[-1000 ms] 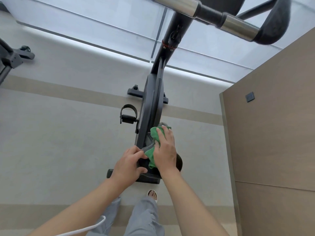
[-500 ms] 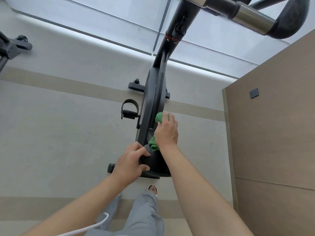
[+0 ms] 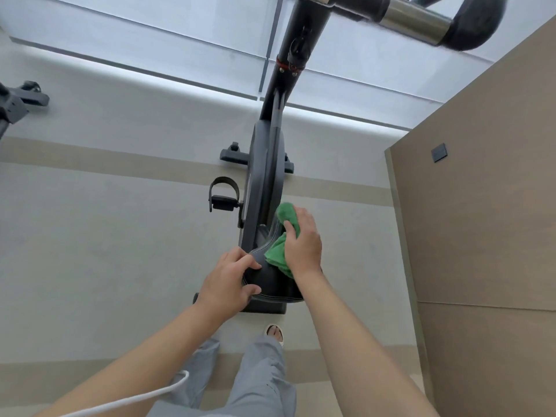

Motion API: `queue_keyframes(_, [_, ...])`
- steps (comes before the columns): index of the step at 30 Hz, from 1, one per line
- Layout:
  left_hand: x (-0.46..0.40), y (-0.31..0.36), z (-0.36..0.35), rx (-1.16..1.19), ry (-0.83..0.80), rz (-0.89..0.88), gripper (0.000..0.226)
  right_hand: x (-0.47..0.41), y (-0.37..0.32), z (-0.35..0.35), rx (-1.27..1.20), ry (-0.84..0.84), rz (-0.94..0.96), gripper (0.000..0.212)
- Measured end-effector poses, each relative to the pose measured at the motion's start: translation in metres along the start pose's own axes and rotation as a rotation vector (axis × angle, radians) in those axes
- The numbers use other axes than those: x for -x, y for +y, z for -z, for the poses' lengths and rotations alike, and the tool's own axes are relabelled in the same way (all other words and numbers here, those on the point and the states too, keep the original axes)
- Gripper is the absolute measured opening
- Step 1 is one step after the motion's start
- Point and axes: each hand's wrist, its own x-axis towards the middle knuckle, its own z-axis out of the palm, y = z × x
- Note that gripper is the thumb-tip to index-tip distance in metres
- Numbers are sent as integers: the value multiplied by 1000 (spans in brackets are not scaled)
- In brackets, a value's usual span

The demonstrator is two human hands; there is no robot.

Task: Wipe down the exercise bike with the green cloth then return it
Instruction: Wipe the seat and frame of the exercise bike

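Clearly, the green cloth (image 3: 281, 243) was pressed against the right side of the exercise bike (image 3: 264, 182), draped from the nose of the black saddle (image 3: 272, 284) up onto the frame just beyond it. The right hand (image 3: 302, 242) was laid over the cloth, its fingers (image 3: 289, 227) curled into the fabric so that the cloth was grasped and held flat against the bike at once. The left hand (image 3: 227, 279) was clamped on the near left edge of the saddle, thumb on top and fingers wrapped under the rim, apparently to brace the bike.

The long axis of the bike was seen to run from near to far, from the saddle at the near end, along the dark flywheel housing, up the post (image 3: 290, 61) to the handlebar (image 3: 421, 16) at the far top right. The cloth lay bunched along that same line, directly under the right hand and well right of the left one, so the right hand was judged the nearer and the working hand. Since unwiped frame stretched away on the far side of the fingers, a stroke farther along the axis seemed to be called for next. A strapped pedal (image 3: 224, 198) stuck out on the left of the housing, untouched.

The wiping was judged to be mid-course; the return of the cloth was not yet begun, and no place for it could be made out. A white cable (image 3: 126, 401) was seen near the left forearm.
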Motion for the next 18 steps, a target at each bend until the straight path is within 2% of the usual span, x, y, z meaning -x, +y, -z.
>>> queue_keyframes(5, [-2, 6, 2, -50, -30, -2, 46, 86, 29, 0, 312, -10, -8, 57])
queue_keyframes(8, [-4, 11, 2, -106, -63, 6, 56, 88, 26, -9, 374, 8, -50, 59])
queue_keyframes(11, [-8, 17, 0, -174, -80, 29, 59, 58, 14, -10, 359, 31, -103, 55])
queue_keyframes(16, [-13, 24, -5, -236, -64, 81, 58, -25, -9, -3, 138, -55, -251, 36])
queue_keyframes(18, [-11, 23, -8, -266, -49, 75, 57, -57, -7, -4, 51, -105, -270, 36])
